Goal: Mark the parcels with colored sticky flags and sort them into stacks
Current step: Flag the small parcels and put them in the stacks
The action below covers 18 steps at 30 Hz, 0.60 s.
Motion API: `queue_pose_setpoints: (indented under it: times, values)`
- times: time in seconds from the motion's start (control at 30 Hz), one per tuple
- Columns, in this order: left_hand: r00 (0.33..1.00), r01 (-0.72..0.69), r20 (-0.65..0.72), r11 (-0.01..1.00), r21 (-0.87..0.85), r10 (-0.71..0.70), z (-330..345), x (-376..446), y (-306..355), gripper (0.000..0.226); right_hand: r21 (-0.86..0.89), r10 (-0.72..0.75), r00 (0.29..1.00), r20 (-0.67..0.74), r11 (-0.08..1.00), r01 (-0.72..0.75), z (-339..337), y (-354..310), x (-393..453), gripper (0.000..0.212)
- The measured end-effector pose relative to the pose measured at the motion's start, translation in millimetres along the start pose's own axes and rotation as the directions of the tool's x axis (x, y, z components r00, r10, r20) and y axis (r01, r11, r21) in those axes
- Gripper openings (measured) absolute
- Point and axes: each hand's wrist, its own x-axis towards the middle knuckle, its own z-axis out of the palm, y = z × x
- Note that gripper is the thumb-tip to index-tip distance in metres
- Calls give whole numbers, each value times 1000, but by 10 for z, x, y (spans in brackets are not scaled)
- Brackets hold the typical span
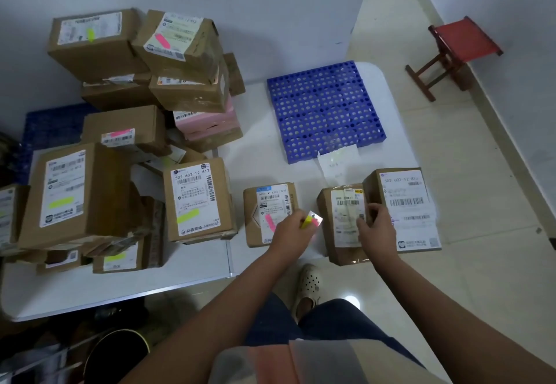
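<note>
White table (168, 281): both hands outstretched, left hand (290, 234) pinching flag pad (311, 221).

white tabletop (258, 154): cardboard parcels (198, 200) stacked left, three along near edge, blue perforated pallet (326, 109) at back.

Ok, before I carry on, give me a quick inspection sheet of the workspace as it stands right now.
Surface: white table, tiled floor beyond it.
Job's things: flagged parcels stacked at left; small parcel with a pink flag; middle parcel and large parcel show no flag.
Clutter: blue perforated pallet with a paper slip at its near edge.
Grippers: left hand pinches the sticky-flag pad; right hand grips the middle parcel.
Cables: nothing seen.
Surroundings: red stool by the wall; dark round object under the table, unclear.
</note>
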Motion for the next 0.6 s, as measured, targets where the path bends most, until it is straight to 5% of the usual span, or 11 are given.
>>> queue_pose_setpoints:
  times: [0.27, 0.6]
  values:
    - [979, 111, -158, 987, -118, -129, 214, 104, -95, 24, 298, 120, 917, 380, 923, -244, 50, 75, -35, 40]
    - [949, 131, -250, 960, -247, -194, 109, 125, -175, 18, 454, 81, 843, 532, 813, -364, 23, -149, -23, 29]
